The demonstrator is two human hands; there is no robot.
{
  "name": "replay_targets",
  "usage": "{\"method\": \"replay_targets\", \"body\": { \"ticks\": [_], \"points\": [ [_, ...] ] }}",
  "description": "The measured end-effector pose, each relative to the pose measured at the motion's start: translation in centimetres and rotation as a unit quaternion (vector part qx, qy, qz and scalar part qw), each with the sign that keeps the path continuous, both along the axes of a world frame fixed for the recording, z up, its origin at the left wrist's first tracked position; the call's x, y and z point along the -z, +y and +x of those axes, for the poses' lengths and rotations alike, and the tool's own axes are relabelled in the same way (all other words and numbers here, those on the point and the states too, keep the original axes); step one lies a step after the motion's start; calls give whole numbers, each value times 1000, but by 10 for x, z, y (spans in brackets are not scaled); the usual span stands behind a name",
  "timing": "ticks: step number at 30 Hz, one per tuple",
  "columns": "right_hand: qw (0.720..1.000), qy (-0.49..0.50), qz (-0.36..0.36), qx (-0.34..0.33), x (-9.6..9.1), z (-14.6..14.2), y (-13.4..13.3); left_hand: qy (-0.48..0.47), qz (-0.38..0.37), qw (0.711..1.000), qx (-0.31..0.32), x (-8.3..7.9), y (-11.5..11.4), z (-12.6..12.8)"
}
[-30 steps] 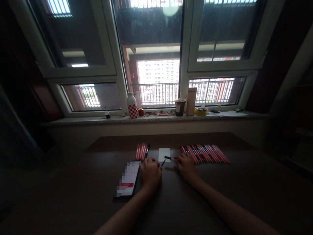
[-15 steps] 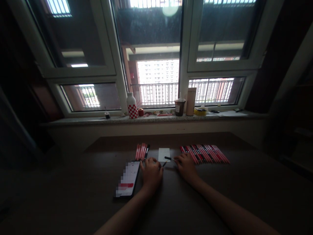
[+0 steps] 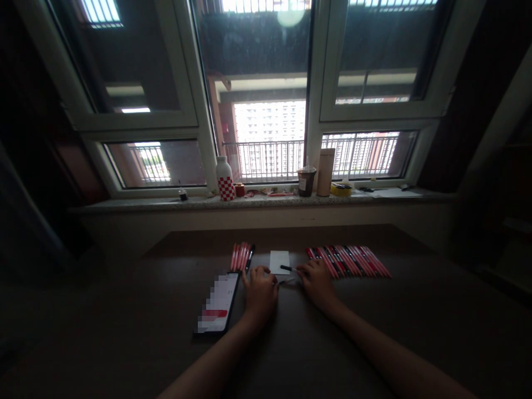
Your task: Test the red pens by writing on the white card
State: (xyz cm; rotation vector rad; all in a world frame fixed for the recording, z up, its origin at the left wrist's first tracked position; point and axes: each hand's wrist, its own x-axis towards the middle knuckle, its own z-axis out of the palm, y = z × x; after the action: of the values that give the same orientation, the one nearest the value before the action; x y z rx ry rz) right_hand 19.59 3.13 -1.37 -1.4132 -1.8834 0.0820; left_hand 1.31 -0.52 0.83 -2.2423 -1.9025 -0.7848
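Single head cam, looks forward and slightly down over the table (image 3: 374, 332) toward the window (image 3: 266, 111), hands near, sill far, wide-angle.

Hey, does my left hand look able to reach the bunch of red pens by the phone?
Probably yes. The left hand lies just short of the bunch of red pens, nothing between them; the phone sits aside, and the right hand holding a black pen is clear.
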Motion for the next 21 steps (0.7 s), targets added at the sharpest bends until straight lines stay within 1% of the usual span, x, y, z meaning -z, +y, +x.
{"method": "replay_targets", "body": {
  "ticks": [7, 9, 14, 21],
  "points": [
    [1000, 12, 2, -7, -6, 0, -3, 0, 37, 999, -33, 0, 0, -2],
    [1000, 16, 0, -7, -7, 0, -3, -4, 37, 998, -55, 0, 0, -3],
    [1000, 17, 8, 2, -7, 0, -4, -2, 29, 996, -85, 1, 2, -4],
    [1000, 6, 11, 20, -11, 0, -6, 8, 36, 995, -94, 4, 4, -5]
  ]
}}
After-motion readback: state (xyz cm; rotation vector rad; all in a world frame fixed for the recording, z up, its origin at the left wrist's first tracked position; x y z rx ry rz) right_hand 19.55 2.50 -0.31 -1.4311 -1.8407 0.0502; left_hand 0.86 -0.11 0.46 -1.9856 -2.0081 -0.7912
